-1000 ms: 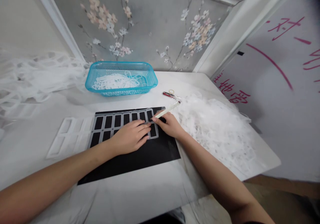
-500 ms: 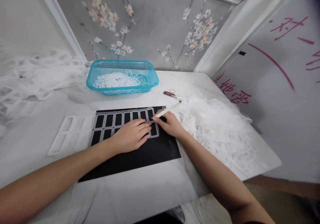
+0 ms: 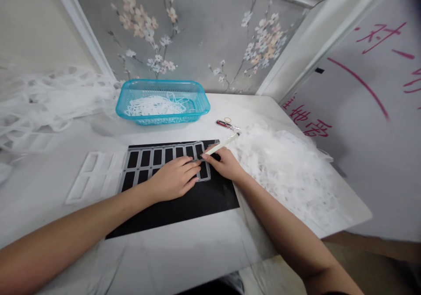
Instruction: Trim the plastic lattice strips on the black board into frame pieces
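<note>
clearly, the left hand [image 3: 174,178] lies palm down and flat, fingers a little spread and gripping nothing, over a translucent sheet of rectangular frames [image 3: 139,169]. that sheet rests mostly on a black mat [image 3: 184,211], while its left end runs past the mat onto the white table [image 3: 180,251]. the right hand [image 3: 226,165] is closed round a pale pen-like tool [image 3: 219,147], pinching it near its lower end, which points left at the sheet's right part, just beside the left fingertips; whether the tip touches the sheet cannot be told. on the far side of the mat stands a blue basket [image 3: 171,120] holding thin white loops [image 3: 154,105]. to its right lie a small red tool [image 3: 223,123] and a thin ring [image 3: 227,120]. a heap of translucent scraps [image 3: 283,172] covers the table's right side, and a pile of white netting-like sheets [image 3: 59,97] sits far left.
</note>
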